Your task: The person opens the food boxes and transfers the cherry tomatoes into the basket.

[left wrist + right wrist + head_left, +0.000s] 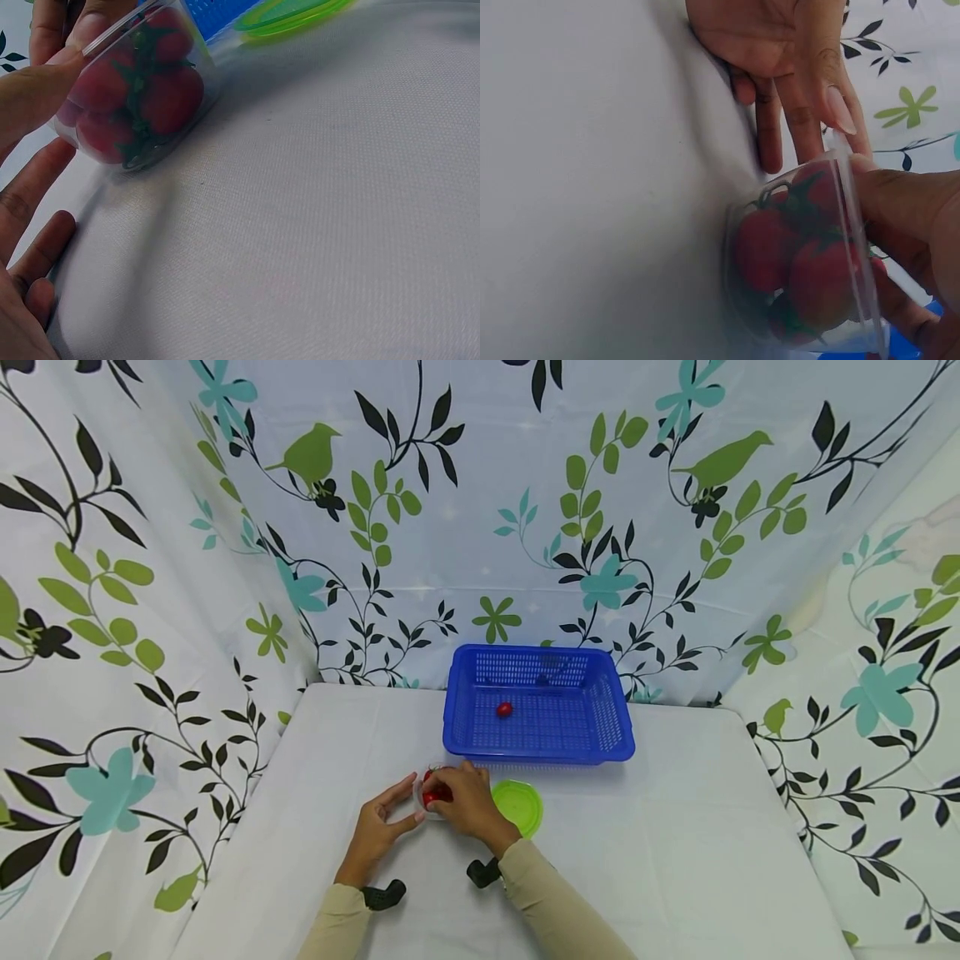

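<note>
A small clear plastic container (861, 255) stands on the white-covered table, packed with red tomatoes (172, 97) that have green stems. My left hand (378, 827) holds it from the left, thumb and forefinger at the rim; the other fingers are spread beside it in the left wrist view. From the right, my right hand (468, 802) reaches over the container's mouth and pinches a tomato (437, 795) at the top. Fingers partly hide that tomato. A bright green round lid (519, 807) lies flat by my right wrist.
Behind the hands sits a blue plastic basket (536, 753) with one red tomato (504, 710) inside. A patterned curtain (480, 527) surrounds the table (675, 843) at the back and sides. Black wrist mounts (384, 895) show at both sleeves.
</note>
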A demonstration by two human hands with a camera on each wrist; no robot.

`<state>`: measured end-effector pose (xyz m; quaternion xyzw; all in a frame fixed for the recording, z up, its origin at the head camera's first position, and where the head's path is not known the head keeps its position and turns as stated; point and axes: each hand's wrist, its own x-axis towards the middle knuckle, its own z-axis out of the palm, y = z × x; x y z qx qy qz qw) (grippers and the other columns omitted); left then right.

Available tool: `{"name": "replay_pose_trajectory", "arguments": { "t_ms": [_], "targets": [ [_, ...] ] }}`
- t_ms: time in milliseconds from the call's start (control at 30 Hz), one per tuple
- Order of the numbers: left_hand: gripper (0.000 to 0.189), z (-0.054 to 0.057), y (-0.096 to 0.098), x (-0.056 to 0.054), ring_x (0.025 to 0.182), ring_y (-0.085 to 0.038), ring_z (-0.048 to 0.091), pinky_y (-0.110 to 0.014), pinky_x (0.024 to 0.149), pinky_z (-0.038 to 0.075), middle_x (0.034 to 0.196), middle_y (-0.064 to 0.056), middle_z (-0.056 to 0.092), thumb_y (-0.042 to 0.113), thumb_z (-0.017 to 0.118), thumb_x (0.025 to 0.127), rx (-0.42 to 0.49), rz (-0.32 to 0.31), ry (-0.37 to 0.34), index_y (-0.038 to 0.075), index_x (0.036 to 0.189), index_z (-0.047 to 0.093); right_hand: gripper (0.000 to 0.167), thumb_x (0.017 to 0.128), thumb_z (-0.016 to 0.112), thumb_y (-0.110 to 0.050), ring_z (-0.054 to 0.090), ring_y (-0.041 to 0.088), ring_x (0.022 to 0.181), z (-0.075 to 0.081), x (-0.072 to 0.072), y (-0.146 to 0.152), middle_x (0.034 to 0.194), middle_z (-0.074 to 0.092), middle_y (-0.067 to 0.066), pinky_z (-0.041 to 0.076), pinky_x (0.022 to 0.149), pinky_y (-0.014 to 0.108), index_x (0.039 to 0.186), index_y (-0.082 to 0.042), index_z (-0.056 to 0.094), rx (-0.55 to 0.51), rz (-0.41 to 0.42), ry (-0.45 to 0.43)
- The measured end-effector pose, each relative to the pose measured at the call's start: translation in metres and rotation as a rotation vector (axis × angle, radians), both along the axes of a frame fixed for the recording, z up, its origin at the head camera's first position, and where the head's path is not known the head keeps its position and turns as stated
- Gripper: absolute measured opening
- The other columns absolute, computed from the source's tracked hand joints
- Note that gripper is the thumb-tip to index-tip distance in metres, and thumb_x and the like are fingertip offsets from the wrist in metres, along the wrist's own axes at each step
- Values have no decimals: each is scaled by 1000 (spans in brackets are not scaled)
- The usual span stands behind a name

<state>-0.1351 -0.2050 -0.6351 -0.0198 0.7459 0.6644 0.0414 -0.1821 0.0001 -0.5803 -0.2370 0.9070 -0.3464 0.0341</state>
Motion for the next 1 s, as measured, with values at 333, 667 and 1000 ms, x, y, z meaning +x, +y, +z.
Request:
{"name": "replay_pose_trajectory", "arguments": {
  "t_ms": [333, 667, 1000],
  "targets": [
    [70, 3, 1, 0, 152, -26, 47, -60, 129, 20, 156, 1, 60, 22, 87, 89, -2, -4, -5, 26, 153, 59, 27, 88, 87, -27, 60, 16, 116, -9, 0, 3, 117, 77, -7, 37, 101, 44, 115, -29, 82, -51, -22, 63],
    [70, 3, 2, -1, 152, -26, 47, -57, 130, 21, 157, 2, 59, 23, 88, 89, -7, -2, -13, 27, 153, 59, 26, 91, 85, -32, 58, 17, 109, -3, 1, 9, 105, 71, -3, 38, 97, 46, 116, -27, 83, 75, -11, 95],
    [70, 0, 1, -1, 152, -23, 48, -53, 130, 22, 156, 2, 61, 24, 88, 88, -10, -5, -16, 28, 152, 59, 22, 89, 86, -36, 59, 16, 108, 1, 2, 13, 110, 77, -7, 40, 102, 50, 108, -25, 78, 102, -3, 113]
  ]
}}
